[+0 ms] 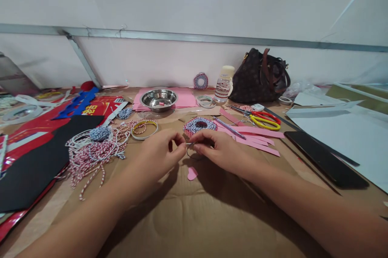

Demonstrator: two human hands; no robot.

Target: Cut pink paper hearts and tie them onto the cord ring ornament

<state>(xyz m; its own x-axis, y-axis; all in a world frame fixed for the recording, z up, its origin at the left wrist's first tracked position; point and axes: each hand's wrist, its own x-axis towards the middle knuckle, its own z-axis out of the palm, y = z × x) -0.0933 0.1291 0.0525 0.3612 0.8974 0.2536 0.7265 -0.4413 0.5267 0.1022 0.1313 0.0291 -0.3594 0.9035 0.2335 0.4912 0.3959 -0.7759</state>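
Note:
My left hand (165, 151) and my right hand (214, 148) meet over the cardboard, each with thumb and forefinger pinched. A short, thin, pale piece of string (189, 143) spans the gap between their fingertips, and a dark, thin loop hangs just below it. Under the fingers lies a small pink paper heart (192, 173), touched by neither hand. Right behind my hands sits a ring wound with blue, white and red cord (189, 126). Pink paper strips (257, 141) and a pen (230, 128) lie beyond my right hand.
Tangled twine (93, 151) and a tape roll (144, 130) lie to the left. Farther back stand a metal bowl (159, 100), a bottle (223, 84) and a brown handbag (257, 76). Scissors (265, 122) and a black phone (325, 159) are on the right.

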